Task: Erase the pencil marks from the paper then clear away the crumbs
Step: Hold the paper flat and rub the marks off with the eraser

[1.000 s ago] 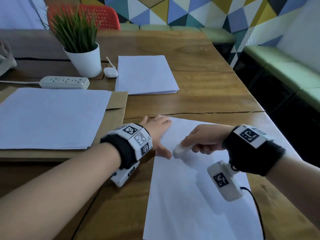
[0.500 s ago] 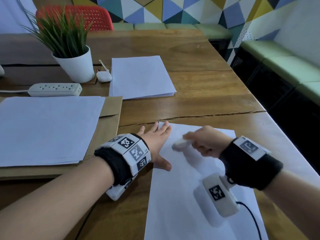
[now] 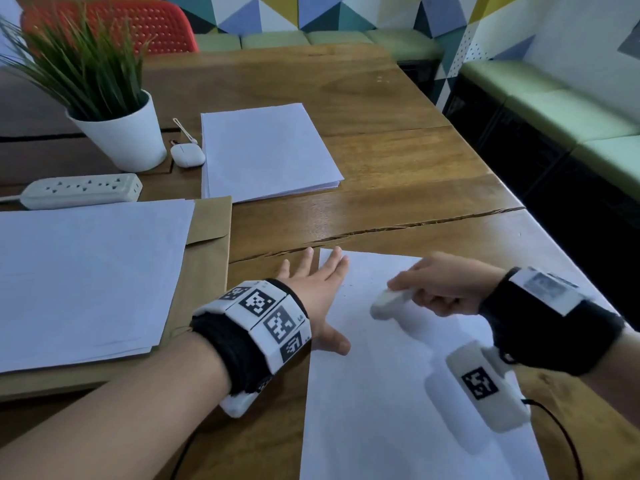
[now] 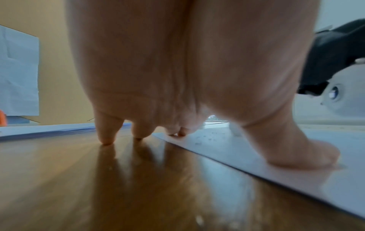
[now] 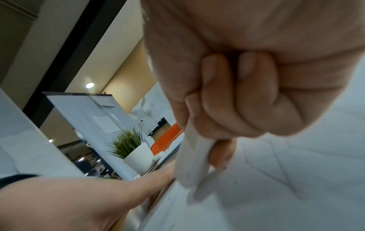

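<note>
A white sheet of paper (image 3: 398,393) lies on the wooden table in front of me. My left hand (image 3: 320,292) lies flat with spread fingers, pressing down the sheet's upper left corner; its thumb (image 4: 300,154) rests on the paper (image 4: 296,164). My right hand (image 3: 440,285) grips a white eraser (image 3: 386,301) over the upper middle of the sheet. In the right wrist view curled fingers hold the eraser (image 5: 194,165) against the paper (image 5: 276,179). Small dark crumbs (image 4: 207,137) dot the paper near my left fingers.
To the left a stack of white sheets (image 3: 86,278) lies on a brown envelope (image 3: 207,258). Further back are another paper stack (image 3: 266,150), a potted plant (image 3: 117,133), a white earbud case (image 3: 187,155) and a power strip (image 3: 83,190). The table edge (image 3: 571,268) runs along the right.
My right hand has shifted the eraser to the right and up the sheet, rubbing. The left hand stays pressed on the paper's corner, with fingers spread wider.
</note>
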Demonstrator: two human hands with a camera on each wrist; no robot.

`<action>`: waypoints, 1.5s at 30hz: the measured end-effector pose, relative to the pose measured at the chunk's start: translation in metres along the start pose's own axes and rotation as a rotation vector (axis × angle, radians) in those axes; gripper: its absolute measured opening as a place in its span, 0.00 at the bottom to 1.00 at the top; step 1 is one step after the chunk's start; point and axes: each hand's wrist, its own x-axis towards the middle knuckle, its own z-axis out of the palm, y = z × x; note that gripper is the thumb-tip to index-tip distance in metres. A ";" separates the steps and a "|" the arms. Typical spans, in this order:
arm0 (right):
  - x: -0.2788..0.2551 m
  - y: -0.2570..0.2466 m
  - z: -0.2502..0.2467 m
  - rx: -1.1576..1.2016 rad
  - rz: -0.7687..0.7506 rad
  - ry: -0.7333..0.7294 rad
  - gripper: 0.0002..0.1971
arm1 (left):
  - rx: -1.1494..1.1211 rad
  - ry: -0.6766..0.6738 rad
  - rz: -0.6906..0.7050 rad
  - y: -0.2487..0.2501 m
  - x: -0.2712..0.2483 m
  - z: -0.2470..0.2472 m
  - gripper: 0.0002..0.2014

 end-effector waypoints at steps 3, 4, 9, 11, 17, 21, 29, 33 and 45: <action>0.015 -0.013 0.001 0.125 -0.094 0.191 0.12 | -0.011 0.006 0.001 0.000 -0.001 -0.001 0.61; 0.017 -0.016 0.003 0.120 -0.128 0.238 0.11 | -0.016 0.006 0.003 0.000 -0.001 -0.001 0.60; 0.004 -0.004 0.022 -0.120 -0.111 0.062 0.16 | -0.012 -0.007 0.000 -0.001 -0.003 -0.002 0.62; -0.001 -0.001 0.023 -0.120 -0.070 -0.051 0.16 | 0.002 -0.019 -0.007 0.000 -0.003 -0.002 0.63; 0.010 -0.010 0.009 0.188 -0.207 0.202 0.12 | -0.007 -0.013 -0.008 0.001 -0.008 -0.002 0.63; -0.006 0.012 0.009 0.512 -0.237 0.060 0.16 | -0.038 -0.006 0.026 -0.006 -0.015 -0.008 0.56; -0.040 0.044 0.030 0.879 -0.111 -0.302 0.15 | -0.280 0.151 -0.011 -0.009 -0.032 -0.006 0.47; -0.043 0.040 0.069 0.669 -0.065 -0.598 0.17 | -0.271 0.161 -0.008 -0.012 -0.033 -0.008 0.37; -0.023 0.009 0.075 0.832 -0.073 -0.361 0.17 | -0.173 0.123 -0.038 -0.010 -0.028 0.006 0.68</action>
